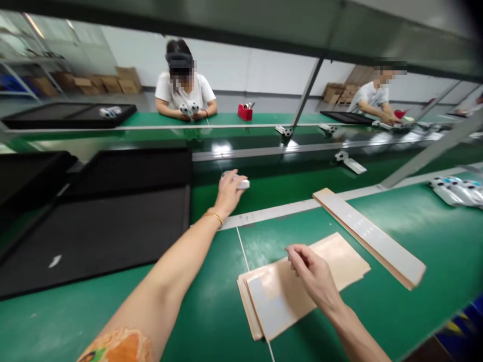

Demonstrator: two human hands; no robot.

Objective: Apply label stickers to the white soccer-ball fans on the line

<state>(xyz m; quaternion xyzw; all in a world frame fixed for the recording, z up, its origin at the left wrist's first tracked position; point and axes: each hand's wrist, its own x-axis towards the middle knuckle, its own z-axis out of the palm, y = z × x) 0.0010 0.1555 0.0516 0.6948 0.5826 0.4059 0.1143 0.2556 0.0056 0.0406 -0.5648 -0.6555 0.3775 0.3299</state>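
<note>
My left hand (229,193) reaches forward over the green conveyor belt (287,181) and is closed on a small white packaged item (241,182). My right hand (311,274) hovers with its fingers curled over a stack of flat tan cardboard sheets (275,296) on the green table; I cannot make out anything in it. A long folded cardboard strip with a white face (372,236) lies to the right of the stack.
Large black trays (113,221) lie at the left. More white items (349,161) ride the belt, and a pile of them (458,191) sits at the far right. Two other people work across the line, near a red tape dispenser (245,111).
</note>
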